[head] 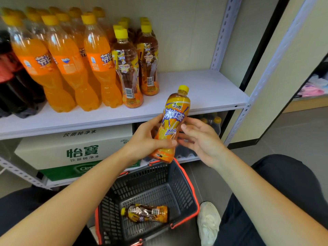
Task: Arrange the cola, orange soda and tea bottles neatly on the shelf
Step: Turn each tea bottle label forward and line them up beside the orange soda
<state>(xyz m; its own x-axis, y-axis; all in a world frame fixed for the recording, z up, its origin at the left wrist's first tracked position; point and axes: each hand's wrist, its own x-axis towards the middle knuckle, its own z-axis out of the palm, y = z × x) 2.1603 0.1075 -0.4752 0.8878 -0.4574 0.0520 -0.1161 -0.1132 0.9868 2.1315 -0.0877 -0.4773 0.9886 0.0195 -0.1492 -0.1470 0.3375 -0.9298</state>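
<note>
Held tea bottle [171,124]: tilting slightly, yellow cap up, in front of the shelf [204,89] edge and above the basket [179,190].
Left hand [150,137]: wrapping around the lower half of the held tea bottle — thumb across the front, gripping it.
Right hand [200,137]: lying open just beside the held tea bottle, fingertips touching its side, not closing around it.
Tea bottles on shelf [140,63]: standing upright in rows on the shelf, just right of the orange soda.
Orange soda bottles [71,61]: standing in rows on the shelf, between the tea and the cola.
Cola bottles [12,82]: standing at the far left of the shelf, partly cut off by the frame.
Basket: sitting on the floor below the shelf — one more tea bottle [145,213] lying on its side inside.
Water carton [78,148]: sitting on the level under the shelf.
</note>
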